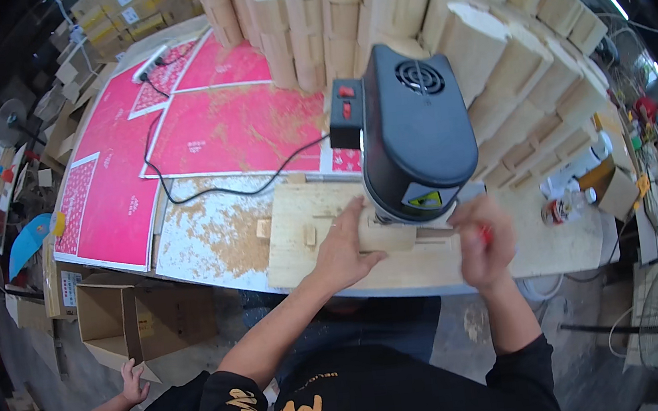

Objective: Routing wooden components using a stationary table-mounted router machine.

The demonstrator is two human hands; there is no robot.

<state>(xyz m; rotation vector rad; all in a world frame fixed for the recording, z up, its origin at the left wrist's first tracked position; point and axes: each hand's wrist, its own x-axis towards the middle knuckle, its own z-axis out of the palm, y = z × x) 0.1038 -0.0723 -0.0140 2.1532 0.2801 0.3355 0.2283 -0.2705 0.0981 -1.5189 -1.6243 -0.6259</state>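
The left hand (342, 252) lies flat, fingers spread, pinning a small wooden block (387, 235) on the plywood jig board (308, 232), right under the black bench machine (416, 132). The right hand (483, 241) is closed around a red-tipped handle (486, 232) beside the machine's base. To do this well, I would keep the block pressed square against the jig stops, fingers clear of the head, and work the handle steadily. The surface (212, 234) is thick with sawdust, with pink printed sheets (233, 127) farther back and stacked pale wood blocks (488, 36) walling the rear. Cardboard boxes (116, 316) sit on the floor; another person's hand (133, 382) reaches near them.
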